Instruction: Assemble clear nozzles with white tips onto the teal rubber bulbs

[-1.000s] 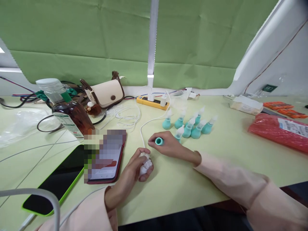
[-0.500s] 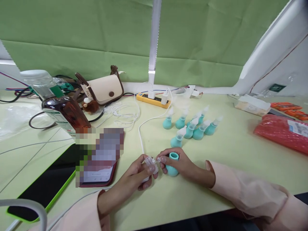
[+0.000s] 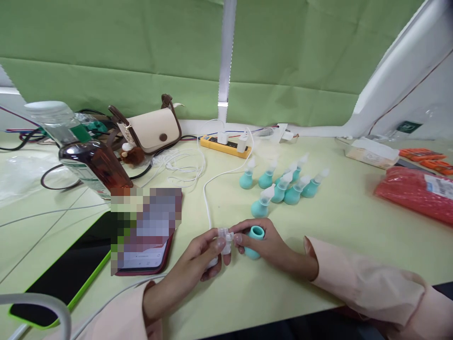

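My left hand [image 3: 203,252] pinches a small clear plastic fitting [image 3: 223,233] between thumb and fingers. A white piece [image 3: 213,262], mostly hidden, shows under that thumb. My right hand [image 3: 267,243] curls around a teal rubber bulb [image 3: 253,250], its round open mouth facing up. The right thumb and index fingertip meet at the fitting's right side, on a small clear part [image 3: 230,235] touching it. Beyond my hands stand several teal bulbs with clear pointed nozzles, like nasal aspirators; the nearest aspirator [image 3: 260,208] leans slightly right.
On the left lie a green-edged phone [image 3: 67,269] and a red-cased phone [image 3: 148,259], with a dark-liquid bottle [image 3: 95,165] behind them. A cream handbag [image 3: 154,131] and yellow power strip [image 3: 224,147] sit at the back. To the right is a red bubble-wrap package [image 3: 406,191].
The clear fitting has turned more upright in my left hand. My right fingertips have moved against its side, bringing the small clear part into contact. The bulb in my right hand has tilted slightly.
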Action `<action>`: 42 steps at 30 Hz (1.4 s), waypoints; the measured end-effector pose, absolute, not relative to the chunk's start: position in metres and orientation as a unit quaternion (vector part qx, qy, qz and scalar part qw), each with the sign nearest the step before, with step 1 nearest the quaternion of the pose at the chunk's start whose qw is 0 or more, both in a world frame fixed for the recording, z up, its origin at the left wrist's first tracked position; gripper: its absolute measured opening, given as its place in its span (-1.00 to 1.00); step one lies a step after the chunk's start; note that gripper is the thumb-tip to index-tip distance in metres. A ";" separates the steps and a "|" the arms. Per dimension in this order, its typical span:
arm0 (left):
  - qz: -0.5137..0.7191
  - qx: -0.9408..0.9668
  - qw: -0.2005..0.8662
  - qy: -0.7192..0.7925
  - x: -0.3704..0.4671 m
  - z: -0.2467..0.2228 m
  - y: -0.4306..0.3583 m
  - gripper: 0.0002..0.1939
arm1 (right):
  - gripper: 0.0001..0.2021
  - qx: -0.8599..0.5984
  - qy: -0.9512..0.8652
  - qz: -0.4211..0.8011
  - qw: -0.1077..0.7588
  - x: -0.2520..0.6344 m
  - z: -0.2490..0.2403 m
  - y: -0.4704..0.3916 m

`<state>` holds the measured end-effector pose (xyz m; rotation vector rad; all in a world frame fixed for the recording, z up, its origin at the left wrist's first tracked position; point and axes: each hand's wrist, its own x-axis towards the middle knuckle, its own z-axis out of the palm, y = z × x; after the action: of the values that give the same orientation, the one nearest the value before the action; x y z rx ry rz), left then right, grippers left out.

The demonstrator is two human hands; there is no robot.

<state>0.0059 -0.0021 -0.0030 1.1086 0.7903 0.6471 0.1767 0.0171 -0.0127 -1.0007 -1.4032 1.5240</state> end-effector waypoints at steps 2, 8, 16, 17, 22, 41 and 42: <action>0.293 0.509 0.725 0.358 0.006 -0.004 -0.002 -0.76 | -0.86 -0.405 -0.579 0.572 0.417 0.176 -0.013 0.015; 0.278 0.524 0.722 0.357 0.006 -0.003 -0.003 -0.75 | -0.89 -0.395 -0.627 0.505 0.444 0.175 -0.011 0.010; 0.278 0.537 0.713 0.354 0.007 -0.003 -0.003 -0.76 | -0.88 -0.363 -0.663 0.462 0.465 0.175 -0.013 0.009; 0.279 0.538 0.712 0.353 0.007 -0.003 -0.003 -0.76 | -0.88 -0.367 -0.660 0.462 0.465 0.174 -0.013 0.009; 0.278 0.534 0.715 0.355 0.007 -0.003 -0.003 -0.76 | -0.90 -0.393 -0.631 0.498 0.446 0.175 -0.013 0.011; 0.273 0.555 0.701 0.356 0.006 -0.001 -0.011 -0.75 | -0.73 -0.360 -0.601 0.603 0.382 0.175 -0.009 0.011; 0.270 0.552 0.703 0.358 0.005 -0.001 -0.011 -0.73 | -0.74 -0.362 -0.610 0.592 0.383 0.175 -0.010 0.011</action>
<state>0.0055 -0.0110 -0.0006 1.2287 0.7956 0.6014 0.1750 0.0107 -0.0099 -0.9225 -1.5549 1.5108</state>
